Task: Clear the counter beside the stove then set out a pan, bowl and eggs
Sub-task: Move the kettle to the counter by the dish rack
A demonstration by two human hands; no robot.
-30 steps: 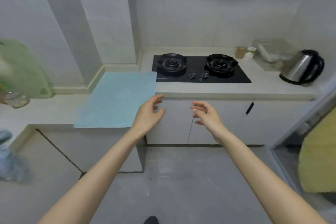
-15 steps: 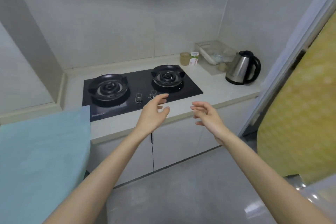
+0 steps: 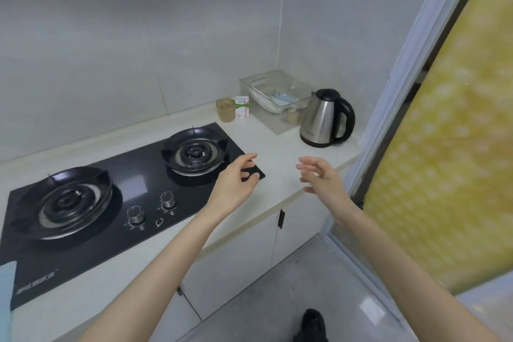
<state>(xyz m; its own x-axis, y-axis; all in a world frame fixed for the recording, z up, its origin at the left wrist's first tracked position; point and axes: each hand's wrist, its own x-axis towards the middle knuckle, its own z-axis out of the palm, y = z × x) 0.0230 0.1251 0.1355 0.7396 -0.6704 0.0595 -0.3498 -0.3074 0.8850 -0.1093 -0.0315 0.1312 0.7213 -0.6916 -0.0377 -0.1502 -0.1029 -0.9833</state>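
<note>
Left hand [image 3: 236, 186] and right hand [image 3: 322, 180] hover empty, fingers loosely spread, over the worktop [image 3: 277, 153] front edge beside stove [image 3: 138, 191]. Clearing looks unstarted: kettle [image 3: 323, 119], clear bin [image 3: 277, 94], jar [image 3: 225, 110], carton [image 3: 242, 108] sit at back right corner. Next: reach in, grip kettle handle.

A single head-worn view is given: the stove [image 3: 133, 189] and the surface [image 3: 280, 147] are looked down on, forward, from near.
</note>
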